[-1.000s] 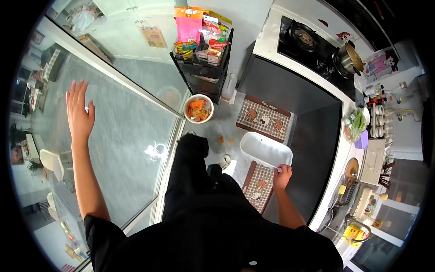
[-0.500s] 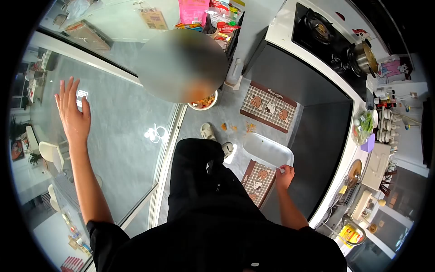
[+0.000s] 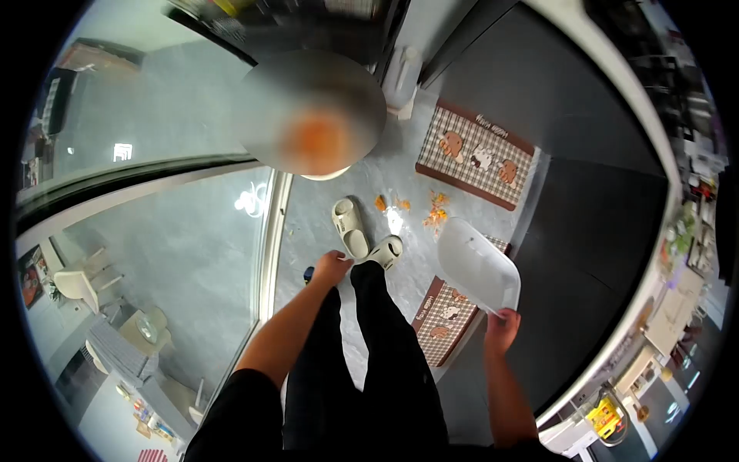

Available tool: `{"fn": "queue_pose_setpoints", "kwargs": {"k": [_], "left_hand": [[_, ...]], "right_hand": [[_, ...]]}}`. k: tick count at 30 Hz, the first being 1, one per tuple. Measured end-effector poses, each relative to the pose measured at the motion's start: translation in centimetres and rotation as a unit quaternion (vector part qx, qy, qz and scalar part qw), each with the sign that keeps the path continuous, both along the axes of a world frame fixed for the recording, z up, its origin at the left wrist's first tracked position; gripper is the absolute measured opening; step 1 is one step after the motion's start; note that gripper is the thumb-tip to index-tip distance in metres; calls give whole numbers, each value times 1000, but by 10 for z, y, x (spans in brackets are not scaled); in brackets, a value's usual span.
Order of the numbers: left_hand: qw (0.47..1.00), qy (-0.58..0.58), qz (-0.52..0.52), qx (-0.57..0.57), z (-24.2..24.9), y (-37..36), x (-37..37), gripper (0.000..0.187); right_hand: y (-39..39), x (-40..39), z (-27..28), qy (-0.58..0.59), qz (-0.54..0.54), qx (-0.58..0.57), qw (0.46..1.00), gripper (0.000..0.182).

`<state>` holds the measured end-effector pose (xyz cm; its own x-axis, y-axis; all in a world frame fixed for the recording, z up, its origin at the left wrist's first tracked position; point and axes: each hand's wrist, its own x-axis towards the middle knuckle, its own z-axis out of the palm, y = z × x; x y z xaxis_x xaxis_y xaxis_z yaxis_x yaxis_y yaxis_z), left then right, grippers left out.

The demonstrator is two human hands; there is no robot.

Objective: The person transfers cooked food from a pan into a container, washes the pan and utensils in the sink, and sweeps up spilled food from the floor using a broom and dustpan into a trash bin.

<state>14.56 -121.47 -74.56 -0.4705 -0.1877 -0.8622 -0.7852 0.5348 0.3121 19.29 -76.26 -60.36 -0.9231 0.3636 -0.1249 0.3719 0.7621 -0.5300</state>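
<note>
My right hand (image 3: 502,331) grips the near edge of a shallow, whitish translucent plastic tray (image 3: 479,266), which is tilted over the floor and partly covers a checked mat (image 3: 440,319). Orange food scraps (image 3: 436,209) lie scattered on the grey floor beyond the tray, with smaller orange pieces (image 3: 380,203) to the left. My left hand (image 3: 332,267) is low by my dark trouser leg, beside a beige clog (image 3: 350,227). Its fingers are bent together, and whatever may be between them is too small to make out.
A second checked mat (image 3: 479,156) lies farther off, along the dark cabinet fronts (image 3: 593,223). On the left runs a glass sliding door with a white frame (image 3: 271,239). A white container (image 3: 402,77) stands at the back. A blurred patch covers part of the upper middle.
My left hand has come down from the far left to beside my legs. The tray in my right hand has tilted and shifted slightly right and nearer. My view has dipped toward the floor.
</note>
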Motion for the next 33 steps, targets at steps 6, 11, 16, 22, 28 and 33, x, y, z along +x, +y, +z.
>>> {"fn": "queue_pose_setpoints", "kwargs": {"k": [6, 11, 16, 22, 28, 33], "left_hand": [[988, -59, 103, -98, -271, 42, 74, 79], [961, -4, 179, -213, -357, 55, 100, 56], [966, -17, 166, -197, -364, 47, 85, 31], [979, 73, 69, -180, -244, 4, 57, 26], [970, 69, -115, -203, -44, -58, -46, 40], [942, 110, -293, -119, -66, -162, -144, 38]], "right_hand": [[35, 63, -98, -51, -121, -134, 982, 18], [36, 81, -138, -113, -291, -90, 946, 12], [37, 91, -150, -121, -267, -70, 954, 13], [27, 101, -122, -85, -231, -135, 960, 14], [2, 100, -63, -16, -67, -106, 992, 24], [-15, 94, -32, -18, -168, -159, 973, 24]]}}
